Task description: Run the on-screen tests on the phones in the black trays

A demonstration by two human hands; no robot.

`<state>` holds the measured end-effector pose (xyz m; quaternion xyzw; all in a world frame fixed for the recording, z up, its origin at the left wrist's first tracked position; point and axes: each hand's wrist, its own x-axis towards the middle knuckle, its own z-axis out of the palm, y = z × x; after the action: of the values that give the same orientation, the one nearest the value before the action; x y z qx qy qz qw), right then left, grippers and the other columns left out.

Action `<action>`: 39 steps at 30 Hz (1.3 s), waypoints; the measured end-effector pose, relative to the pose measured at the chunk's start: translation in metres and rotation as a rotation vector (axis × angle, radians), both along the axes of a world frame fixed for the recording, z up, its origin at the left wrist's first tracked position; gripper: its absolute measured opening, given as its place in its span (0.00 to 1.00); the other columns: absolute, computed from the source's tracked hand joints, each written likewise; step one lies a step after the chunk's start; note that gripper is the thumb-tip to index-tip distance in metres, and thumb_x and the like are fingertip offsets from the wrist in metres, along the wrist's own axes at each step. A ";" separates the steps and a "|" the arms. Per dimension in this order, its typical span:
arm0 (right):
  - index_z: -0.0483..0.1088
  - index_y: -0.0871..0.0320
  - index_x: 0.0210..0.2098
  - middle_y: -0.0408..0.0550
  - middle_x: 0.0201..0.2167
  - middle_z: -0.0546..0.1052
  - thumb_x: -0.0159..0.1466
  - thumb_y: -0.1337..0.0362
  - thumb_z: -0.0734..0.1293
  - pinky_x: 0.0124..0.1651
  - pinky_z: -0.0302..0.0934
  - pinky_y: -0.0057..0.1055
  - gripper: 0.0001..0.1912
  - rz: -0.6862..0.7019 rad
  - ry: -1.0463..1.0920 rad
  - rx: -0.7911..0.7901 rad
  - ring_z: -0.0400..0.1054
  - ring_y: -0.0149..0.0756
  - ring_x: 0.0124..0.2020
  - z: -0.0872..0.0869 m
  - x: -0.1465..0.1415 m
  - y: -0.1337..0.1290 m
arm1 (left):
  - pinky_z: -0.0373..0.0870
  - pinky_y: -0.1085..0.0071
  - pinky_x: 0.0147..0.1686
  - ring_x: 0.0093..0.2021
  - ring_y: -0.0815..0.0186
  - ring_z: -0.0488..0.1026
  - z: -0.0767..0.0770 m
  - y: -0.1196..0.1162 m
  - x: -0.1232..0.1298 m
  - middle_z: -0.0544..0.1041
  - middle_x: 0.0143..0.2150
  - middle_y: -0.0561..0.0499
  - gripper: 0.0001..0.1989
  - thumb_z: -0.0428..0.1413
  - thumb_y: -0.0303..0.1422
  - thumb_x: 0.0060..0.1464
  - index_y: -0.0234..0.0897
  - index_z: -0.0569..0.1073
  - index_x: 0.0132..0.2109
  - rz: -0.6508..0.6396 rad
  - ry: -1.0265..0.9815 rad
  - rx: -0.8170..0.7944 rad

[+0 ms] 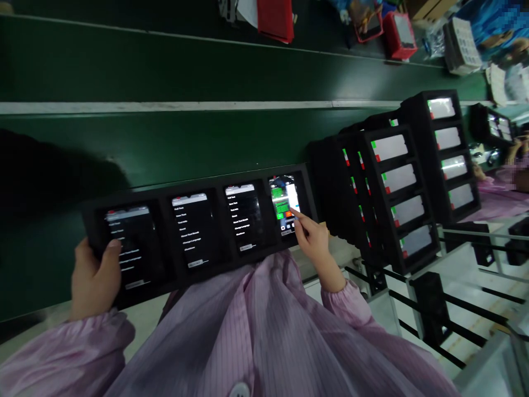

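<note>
A long black tray (219,220) lies at the near edge of the green bench, with several lit phones in its compartments. My left hand (96,278) grips the tray's left end, thumb over the front rim beside the leftmost phone (130,242). At the right end, my right hand (314,242) has its index finger stretched onto the screen of the rightmost phone (283,204), which shows green blocks and an orange button. The two middle phones, one at centre-left (190,231) and one at centre-right (243,218), show white menu text on black.
Black trays of phones (397,193) stand on edge to the right, with a taller one (448,149) behind. Red boxes (276,19) and a stack of pale trays (462,44) sit across the bench. Another person's pink sleeve (496,198) shows at far right.
</note>
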<state>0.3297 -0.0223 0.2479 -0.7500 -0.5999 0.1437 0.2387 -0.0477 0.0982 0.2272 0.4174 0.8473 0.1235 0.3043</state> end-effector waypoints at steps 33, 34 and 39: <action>0.78 0.53 0.53 0.49 0.51 0.82 0.74 0.60 0.58 0.40 0.74 0.32 0.18 -0.119 0.026 0.045 0.81 0.41 0.41 -0.002 -0.013 0.046 | 0.70 0.52 0.58 0.56 0.48 0.74 0.005 0.003 0.005 0.76 0.56 0.42 0.36 0.52 0.46 0.50 0.36 0.68 0.64 0.015 -0.111 0.032; 0.78 0.53 0.53 0.49 0.51 0.82 0.74 0.60 0.58 0.41 0.75 0.32 0.18 -0.111 0.027 0.037 0.80 0.41 0.42 -0.003 -0.009 0.046 | 0.70 0.53 0.58 0.56 0.48 0.74 0.003 0.002 0.003 0.77 0.56 0.42 0.35 0.53 0.46 0.50 0.37 0.68 0.64 0.005 -0.111 0.043; 0.78 0.53 0.52 0.48 0.49 0.83 0.74 0.59 0.58 0.42 0.74 0.32 0.18 -0.075 0.021 0.026 0.80 0.41 0.44 -0.003 -0.011 0.051 | 0.69 0.52 0.59 0.57 0.49 0.73 -0.010 -0.001 -0.004 0.78 0.55 0.44 0.34 0.54 0.48 0.49 0.39 0.71 0.61 -0.034 -0.141 0.157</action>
<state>0.3182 0.0283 0.2445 -0.7674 -0.5706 0.1346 0.2596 -0.0522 0.0968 0.2168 0.4446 0.8043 0.2135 0.3315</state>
